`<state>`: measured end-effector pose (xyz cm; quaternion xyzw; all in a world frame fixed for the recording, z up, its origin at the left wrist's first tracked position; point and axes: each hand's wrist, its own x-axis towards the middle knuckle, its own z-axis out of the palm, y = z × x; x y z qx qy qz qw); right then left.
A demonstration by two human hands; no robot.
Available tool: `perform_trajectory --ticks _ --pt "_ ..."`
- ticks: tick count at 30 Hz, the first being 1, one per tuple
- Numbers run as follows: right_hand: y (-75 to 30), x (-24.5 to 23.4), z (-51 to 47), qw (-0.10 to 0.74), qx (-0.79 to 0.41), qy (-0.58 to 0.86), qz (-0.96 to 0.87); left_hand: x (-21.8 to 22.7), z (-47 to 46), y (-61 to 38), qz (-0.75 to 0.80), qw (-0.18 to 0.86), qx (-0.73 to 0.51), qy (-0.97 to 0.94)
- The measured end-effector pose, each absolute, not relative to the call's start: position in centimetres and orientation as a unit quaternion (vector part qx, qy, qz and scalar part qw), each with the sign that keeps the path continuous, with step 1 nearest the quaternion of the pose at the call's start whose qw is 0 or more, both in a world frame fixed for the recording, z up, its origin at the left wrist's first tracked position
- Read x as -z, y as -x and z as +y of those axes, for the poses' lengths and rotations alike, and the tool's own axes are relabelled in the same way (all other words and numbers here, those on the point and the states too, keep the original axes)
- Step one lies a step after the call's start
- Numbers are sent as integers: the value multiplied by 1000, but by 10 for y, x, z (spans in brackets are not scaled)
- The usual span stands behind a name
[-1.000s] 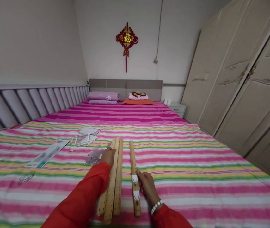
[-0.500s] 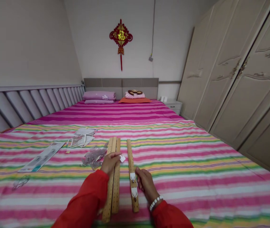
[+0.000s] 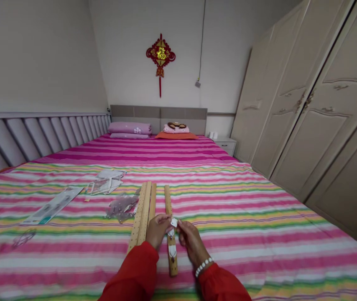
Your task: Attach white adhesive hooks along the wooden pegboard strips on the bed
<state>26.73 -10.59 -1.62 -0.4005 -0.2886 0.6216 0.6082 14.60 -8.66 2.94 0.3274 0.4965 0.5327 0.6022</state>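
My left hand and my right hand meet over a single perforated wooden strip lying on the striped bed. Between the fingertips of both hands sits a small white hook piece, pinched from each side. Two more white hooks sit on the strip below the hands. A stack of similar wooden strips lies just left of it, beside my left hand. Both arms wear red sleeves; a white bead bracelet is on my right wrist.
A clear plastic bag of small parts lies left of the strips. Opened packaging and a long card lie farther left. Pillows rest at the headboard. A tall wardrobe lines the right side.
My left hand left the bag, carried a small white hook rightward across the stacked strips, and now meets my right hand over the single strip. The view shifted slightly.
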Motion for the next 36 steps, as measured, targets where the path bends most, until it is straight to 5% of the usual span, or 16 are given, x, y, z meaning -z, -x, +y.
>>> perform_trajectory --ticks 15,24,36 --pt "-262 3 -75 590 -597 444 -312 -13 -71 -134 509 569 -476 -437" --pt "-256 10 -55 579 -575 476 -328 1 -49 -134 579 446 -428 -532" --pt "-255 17 -44 595 -536 495 -338 11 -46 -141 617 447 -409 -503"
